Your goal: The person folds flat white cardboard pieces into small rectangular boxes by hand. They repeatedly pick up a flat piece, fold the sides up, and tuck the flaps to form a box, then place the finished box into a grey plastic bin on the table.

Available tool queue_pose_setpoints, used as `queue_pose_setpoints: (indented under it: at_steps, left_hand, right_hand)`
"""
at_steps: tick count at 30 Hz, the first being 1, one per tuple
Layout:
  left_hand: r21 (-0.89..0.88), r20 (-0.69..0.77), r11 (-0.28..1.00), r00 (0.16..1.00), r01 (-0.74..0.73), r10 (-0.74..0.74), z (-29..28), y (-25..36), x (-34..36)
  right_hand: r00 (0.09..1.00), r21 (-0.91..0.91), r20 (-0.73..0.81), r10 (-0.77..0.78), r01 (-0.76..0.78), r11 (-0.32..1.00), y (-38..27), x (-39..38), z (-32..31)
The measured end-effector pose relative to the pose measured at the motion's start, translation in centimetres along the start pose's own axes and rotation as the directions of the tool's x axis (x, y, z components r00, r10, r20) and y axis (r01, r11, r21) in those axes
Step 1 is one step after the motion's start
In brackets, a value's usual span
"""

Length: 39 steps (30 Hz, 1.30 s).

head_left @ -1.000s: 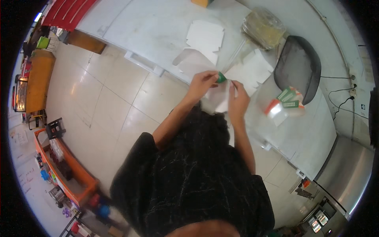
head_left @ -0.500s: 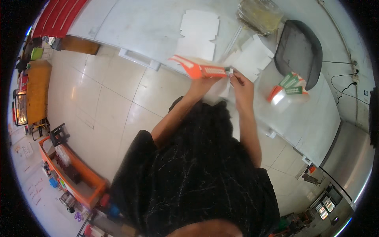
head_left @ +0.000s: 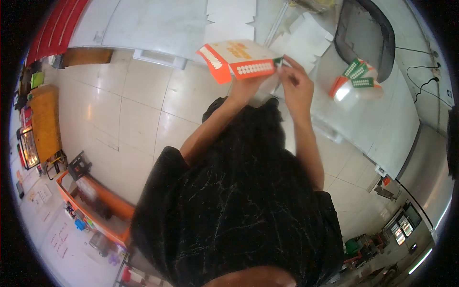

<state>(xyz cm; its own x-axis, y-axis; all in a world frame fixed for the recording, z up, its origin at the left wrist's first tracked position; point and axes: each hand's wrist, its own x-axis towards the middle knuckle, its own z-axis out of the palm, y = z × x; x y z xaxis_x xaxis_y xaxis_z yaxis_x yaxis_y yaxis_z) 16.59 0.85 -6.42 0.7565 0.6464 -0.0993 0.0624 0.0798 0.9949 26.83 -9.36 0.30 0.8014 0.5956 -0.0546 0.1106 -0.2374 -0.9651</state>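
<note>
An orange-and-white printed cardboard box (head_left: 236, 55) is held up at the near side of the table, side flaps raised. My left hand (head_left: 245, 85) grips it from underneath, fingers mostly hidden by it. My right hand (head_left: 295, 81) has its fingertips pinched on the box's right corner, at a small green-and-white flap. Beyond the box lie flat white cardboard blanks (head_left: 229, 21), with another white blank (head_left: 306, 40) to the right.
Right of my hands are green-and-orange printed pieces (head_left: 356, 74) on the table (head_left: 377, 129). A dark tray (head_left: 363, 33) sits behind them, near wall sockets with cables. A red corrugated item (head_left: 57, 24) is at far left; an orange cart (head_left: 71, 191) stands on the floor.
The box has been turned over, showing its orange printed outside, and both hands have lifted it upward. The view has shifted, so the table's contents sit higher in the picture.
</note>
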Motion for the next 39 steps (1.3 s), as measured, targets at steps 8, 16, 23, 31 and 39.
queue_pose_setpoints:
  at_steps: [8,16,23,31,39]
  left_hand:
    - [-0.013,-0.039,1.000,0.999,-0.017,0.017,-0.1,-2.5,-0.3]
    - [-0.355,0.020,0.922,0.987,0.154,-0.157,-0.6,2.9,0.4]
    - [0.221,-0.016,0.964,0.988,-0.147,0.154,-2.1,2.2,0.4]
    - [0.575,0.348,0.726,0.916,-0.377,0.201,-1.5,2.3,-0.9]
    - [-0.234,0.172,0.963,0.980,0.136,-0.096,-4.3,2.4,0.6]
  right_hand:
    - [0.974,0.001,-0.157,-0.163,0.165,0.986,1.3,-1.2,1.6]
    - [0.892,-0.294,0.064,-0.448,0.446,0.846,1.5,-2.1,2.9]
    - [0.989,-0.092,-0.051,-0.140,0.135,0.987,2.2,-0.3,1.2]
    - [0.928,-0.547,0.004,-0.373,0.314,0.776,-0.5,1.6,2.4]
    - [0.792,-0.660,0.027,-0.611,0.473,0.584,1.2,1.2,3.3]
